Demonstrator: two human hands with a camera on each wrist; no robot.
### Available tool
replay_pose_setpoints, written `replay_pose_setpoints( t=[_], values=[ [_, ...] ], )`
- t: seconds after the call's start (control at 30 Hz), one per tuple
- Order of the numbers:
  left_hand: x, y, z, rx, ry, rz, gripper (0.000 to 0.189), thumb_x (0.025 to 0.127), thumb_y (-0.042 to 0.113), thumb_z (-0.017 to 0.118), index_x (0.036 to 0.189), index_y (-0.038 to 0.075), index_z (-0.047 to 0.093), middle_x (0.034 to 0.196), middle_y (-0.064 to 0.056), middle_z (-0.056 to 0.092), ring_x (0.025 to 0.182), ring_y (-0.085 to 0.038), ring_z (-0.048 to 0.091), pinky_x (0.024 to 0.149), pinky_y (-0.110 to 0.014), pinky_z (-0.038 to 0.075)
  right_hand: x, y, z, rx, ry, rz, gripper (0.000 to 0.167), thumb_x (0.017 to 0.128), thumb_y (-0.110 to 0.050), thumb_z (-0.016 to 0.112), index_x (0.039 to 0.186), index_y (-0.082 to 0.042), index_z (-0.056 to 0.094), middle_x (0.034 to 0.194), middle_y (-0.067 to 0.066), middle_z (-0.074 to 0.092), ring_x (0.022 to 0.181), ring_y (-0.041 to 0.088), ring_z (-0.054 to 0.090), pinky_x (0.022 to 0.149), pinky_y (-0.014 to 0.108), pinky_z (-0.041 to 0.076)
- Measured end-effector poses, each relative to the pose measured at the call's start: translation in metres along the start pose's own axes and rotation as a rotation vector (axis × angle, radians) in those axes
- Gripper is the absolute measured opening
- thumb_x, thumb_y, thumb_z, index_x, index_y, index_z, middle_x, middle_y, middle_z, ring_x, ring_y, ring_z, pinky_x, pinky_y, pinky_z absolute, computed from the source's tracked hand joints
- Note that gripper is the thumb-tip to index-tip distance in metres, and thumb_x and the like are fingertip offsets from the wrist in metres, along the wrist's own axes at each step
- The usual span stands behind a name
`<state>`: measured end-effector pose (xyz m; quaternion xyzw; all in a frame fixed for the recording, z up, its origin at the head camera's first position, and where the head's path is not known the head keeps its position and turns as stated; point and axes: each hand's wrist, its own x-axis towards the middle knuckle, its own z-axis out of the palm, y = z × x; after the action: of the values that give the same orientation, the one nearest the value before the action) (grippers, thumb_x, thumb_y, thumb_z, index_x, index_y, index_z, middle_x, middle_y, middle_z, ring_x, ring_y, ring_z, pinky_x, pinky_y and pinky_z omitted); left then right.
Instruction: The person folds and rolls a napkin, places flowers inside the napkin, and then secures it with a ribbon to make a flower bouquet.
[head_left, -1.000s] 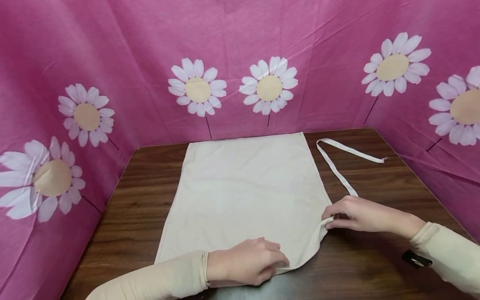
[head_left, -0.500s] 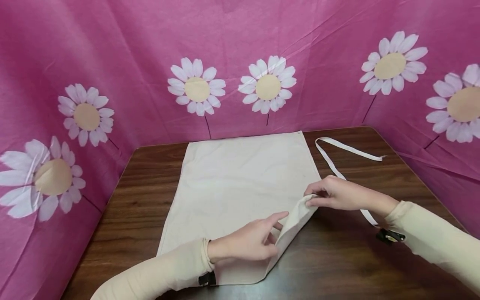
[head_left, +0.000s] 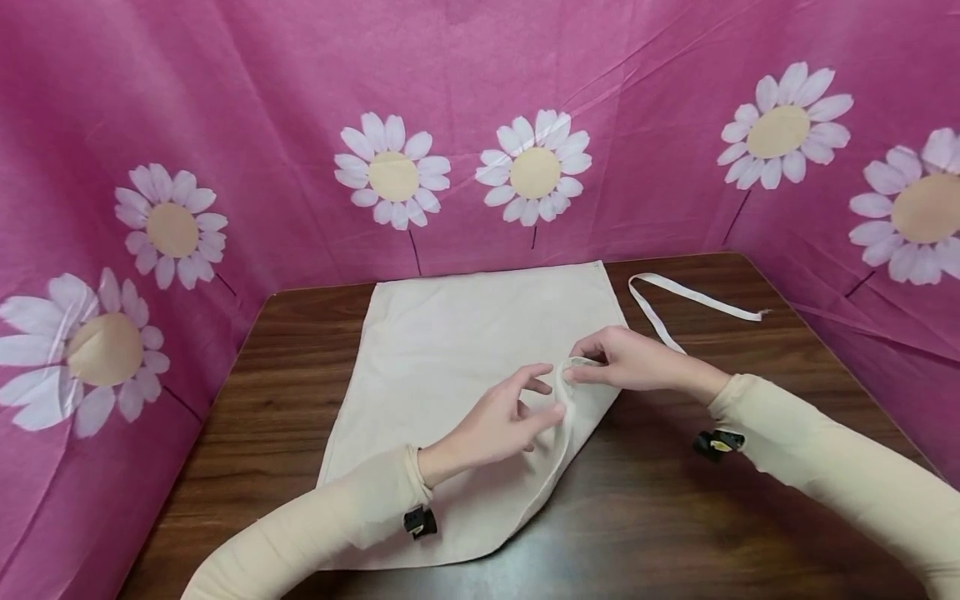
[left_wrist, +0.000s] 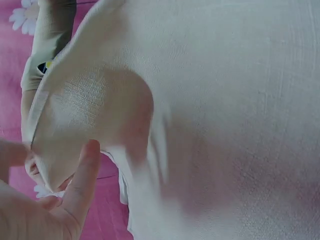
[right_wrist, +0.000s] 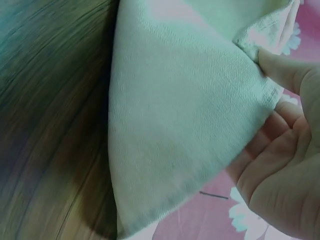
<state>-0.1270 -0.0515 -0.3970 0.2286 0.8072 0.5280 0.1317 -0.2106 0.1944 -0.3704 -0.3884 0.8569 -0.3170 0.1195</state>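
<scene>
A cream cloth (head_left: 450,350) lies spread over the table, its near right part lifted and curling inward. My right hand (head_left: 637,358) pinches the raised edge between thumb and fingers. In the right wrist view, the cloth (right_wrist: 180,110) hangs from this hand (right_wrist: 285,185) in a slanting flap. My left hand (head_left: 487,421) is over the cloth, thumb and fingers spread, fingertips right at the lifted edge. The left wrist view has the left hand (left_wrist: 65,210) with an extended finger against the raised cloth (left_wrist: 100,105).
A white strap (head_left: 697,296) lies bent on the dark wooden table (head_left: 750,500) beyond my right hand, partly hidden behind it. A pink curtain (head_left: 465,58) printed with daisies surrounds the table's back and sides. Small black devices hang at both sleeves.
My right hand has moved left and away from me, pulling the cloth's near right edge up and inward. My left hand has risen from the near edge, its fingers spreading.
</scene>
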Motion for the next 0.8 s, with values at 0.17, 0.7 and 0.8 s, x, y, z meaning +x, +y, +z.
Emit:
replay_pose_setpoints(
  t=[0.17,0.7,0.8],
  values=[
    [0.004,-0.005,-0.006,0.121,0.094,0.064,0.063,0.093,0.037,0.075,0.146,0.015,0.051,0.118,-0.002,0.065,0.079,-0.013,0.064,0.07,-0.027,0.053,0.01,-0.006,0.003,0.05,-0.02,0.069,0.02,0.097,-0.038,0.07,0.082,-0.026,0.071,0.06,-0.015,0.035,0.055,0.003,0.028,0.052,0.023,0.026],
    [0.019,-0.013,-0.033,0.065,0.21,0.086,0.019,0.101,0.022,0.065,0.111,0.01,0.076,0.09,0.002,0.071,0.065,-0.009,0.062,0.054,-0.027,0.053,0.02,-0.012,-0.01,0.109,-0.035,0.091,0.023,0.102,-0.033,0.064,0.084,-0.02,0.071,0.063,-0.01,0.038,0.057,0.006,0.032,0.053,0.025,0.028],
    [0.021,-0.009,-0.042,0.056,0.2,0.069,0.021,0.102,0.026,0.064,0.103,0.01,0.076,0.086,0.001,0.07,0.063,-0.009,0.061,0.052,-0.029,0.053,0.023,-0.014,-0.014,0.118,-0.034,0.086,0.02,0.103,-0.03,0.063,0.088,-0.02,0.072,0.065,-0.009,0.042,0.059,0.007,0.034,0.054,0.025,0.03]
  ],
)
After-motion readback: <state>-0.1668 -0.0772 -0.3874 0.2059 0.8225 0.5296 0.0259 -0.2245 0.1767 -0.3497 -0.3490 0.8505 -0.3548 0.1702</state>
